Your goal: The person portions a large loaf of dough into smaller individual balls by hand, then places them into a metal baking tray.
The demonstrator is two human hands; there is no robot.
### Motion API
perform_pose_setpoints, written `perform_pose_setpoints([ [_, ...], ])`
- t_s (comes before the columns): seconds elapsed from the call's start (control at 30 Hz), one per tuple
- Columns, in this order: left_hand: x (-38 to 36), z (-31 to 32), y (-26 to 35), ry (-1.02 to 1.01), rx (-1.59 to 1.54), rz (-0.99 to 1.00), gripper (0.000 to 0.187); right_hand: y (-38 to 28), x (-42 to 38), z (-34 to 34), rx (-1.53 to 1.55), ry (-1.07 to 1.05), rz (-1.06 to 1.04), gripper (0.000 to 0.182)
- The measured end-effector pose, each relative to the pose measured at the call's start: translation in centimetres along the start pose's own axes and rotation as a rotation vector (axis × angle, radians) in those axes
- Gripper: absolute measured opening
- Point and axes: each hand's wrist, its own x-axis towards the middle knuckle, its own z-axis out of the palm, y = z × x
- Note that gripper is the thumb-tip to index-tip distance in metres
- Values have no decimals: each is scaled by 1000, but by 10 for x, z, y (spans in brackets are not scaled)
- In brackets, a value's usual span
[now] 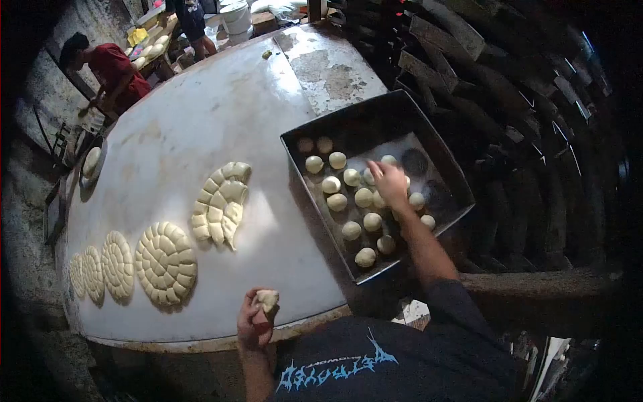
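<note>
Near the table's front edge, my left hand [257, 319] is closed on a small lump of dough [268, 300]. My right hand [390, 184] reaches into a dark metal tray [323, 231] on the right, over several round dough balls [364, 197]. Its fingers are together beside a ball, and what they hold, if anything, is hidden. Left of the tray lies a partly used disc of cut dough [221, 204], with its pieces in curved rows. Several whole scored dough rounds [166, 263] form a row at the left.
The pale table [268, 268] has a worn metal patch [331, 67] at its far end. A dish of dough [92, 163] sits at the left edge. Beyond stand a person in red [120, 77], another person [191, 23] and a white bucket [236, 19]. Stacked metal trays [462, 60] fill the right.
</note>
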Motion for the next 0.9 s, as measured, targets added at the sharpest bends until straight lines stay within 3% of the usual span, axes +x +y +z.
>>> perform_pose_setpoints([
  [0.03,4,0,5,-12,3,9,38,-3,-7,1,6,11,-9,30],
  [0.1,-3,-3,1,149,218,1,36,-9,-36,-9,-54,512,-246,27],
  [0.2,24,-25,-7,221,744,12,31,-48,-102,-14,359,289,-159,26],
  [0.23,32,-21,-6,154,888,35,31,-66,-132,-1,507,165,-169,25],
  [0.3,60,-21,2,29,1280,119,31,-106,-168,33,432,-87,-293,22],
  [0.33,67,-31,6,-42,1533,168,30,-115,-173,61,446,-182,-175,23],
  [0.37,60,-44,9,-11,1525,171,30,-121,-174,92,447,-262,-51,23],
  [0.43,59,-61,13,-108,1782,452,29,-139,-156,148,354,-237,-80,27],
  [0.5,42,-78,11,-92,1811,420,25,-150,-133,205,61,-197,-150,31],
  [0.57,24,-84,10,-131,1806,580,29,-182,-123,239,-111,-183,-172,34],
  [0.63,18,-88,10,-179,1810,596,35,-218,-127,268,-290,193,66,36],
  [0.67,15,-88,11,-207,1925,723,37,-226,-126,274,-301,194,60,36],
  [0.7,11,-84,10,-233,2036,850,39,-234,-125,277,-14,126,89,36],
  [0.73,19,-76,18,-293,1921,766,38,-242,-121,281,281,62,111,36],
  [0.77,31,-77,15,-294,1911,775,38,-243,-118,283,275,69,104,36],
  [0.83,59,-93,-6,-481,1973,533,39,-232,-112,278,700,-189,196,30],
  [0.87,65,-88,-10,-469,1997,578,35,-221,-111,271,952,-255,175,28],
  [0.9,65,-90,-11,-485,1983,595,35,-204,-110,256,877,-326,195,28],
])
